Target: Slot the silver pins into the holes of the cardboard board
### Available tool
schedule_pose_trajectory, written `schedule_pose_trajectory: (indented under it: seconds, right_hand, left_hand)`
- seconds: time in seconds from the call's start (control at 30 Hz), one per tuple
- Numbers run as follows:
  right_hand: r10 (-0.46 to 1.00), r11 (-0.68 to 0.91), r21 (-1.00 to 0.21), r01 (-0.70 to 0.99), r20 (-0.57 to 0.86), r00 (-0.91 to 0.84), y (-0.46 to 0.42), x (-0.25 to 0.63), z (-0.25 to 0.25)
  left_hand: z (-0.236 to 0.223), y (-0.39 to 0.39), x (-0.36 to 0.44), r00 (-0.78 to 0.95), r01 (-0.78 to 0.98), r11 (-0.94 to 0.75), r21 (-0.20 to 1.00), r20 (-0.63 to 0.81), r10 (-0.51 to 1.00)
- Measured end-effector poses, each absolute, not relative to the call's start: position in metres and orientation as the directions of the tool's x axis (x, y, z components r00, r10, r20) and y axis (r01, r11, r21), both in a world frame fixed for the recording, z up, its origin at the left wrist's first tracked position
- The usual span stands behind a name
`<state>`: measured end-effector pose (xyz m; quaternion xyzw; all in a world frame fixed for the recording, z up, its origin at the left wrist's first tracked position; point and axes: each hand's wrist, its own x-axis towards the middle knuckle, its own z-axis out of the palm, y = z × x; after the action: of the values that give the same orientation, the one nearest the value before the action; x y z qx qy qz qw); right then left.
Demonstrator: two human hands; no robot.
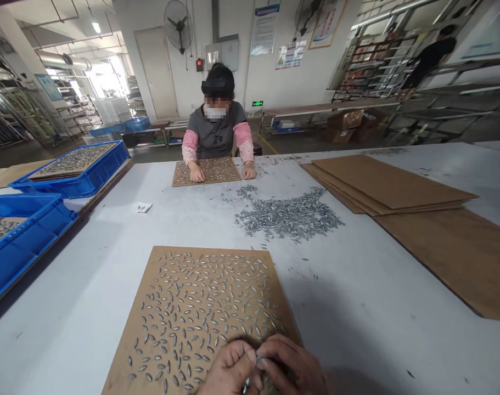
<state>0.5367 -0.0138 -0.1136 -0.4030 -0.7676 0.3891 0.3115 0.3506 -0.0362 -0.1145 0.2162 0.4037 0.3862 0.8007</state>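
Observation:
Low in the view, my left hand [232, 368] and my right hand [294, 363] meet over the lower right of a brown board [151, 285]. Both are closed, their thumbs and fingertips pinching around a small grey metal piece [258, 359] that is mostly covered. Another bit of shiny metal [246, 384] shows beneath my left thumb. Spread over the board, spaced apart, lie many spindle-shaped silvery metal pieces [184, 332]. Beyond its far edge, a loose heap of the same pieces [291, 215] rests on the white table [344, 307].
Across the table a masked person [217, 129] works over another board [179, 178] covered with pieces. Brown sheets [389, 181] are stacked at right. Blue crates [39, 211] holding filled boards stand at left. A paper scrap [142, 208] lies nearby. Another person [431, 60] is far right.

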Motion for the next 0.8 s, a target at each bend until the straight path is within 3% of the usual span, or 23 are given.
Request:
schedule_pose_trajectory:
  seconds: [0.27,0.8]
  right_hand:
    - [0.978,0.189,-0.773,0.606,0.201,-0.050,0.086,0.570,-0.131]
    - [0.993,0.118,-0.740,0.662,0.108,-0.055,0.126,0.564,-0.160]
  left_hand:
    - [-0.125,-0.035,0.343,0.393,-0.387,0.620,0.683,-0.486,0.781]
    - [-0.125,-0.026,0.339,0.348,-0.355,0.644,0.678,-0.543,0.764]
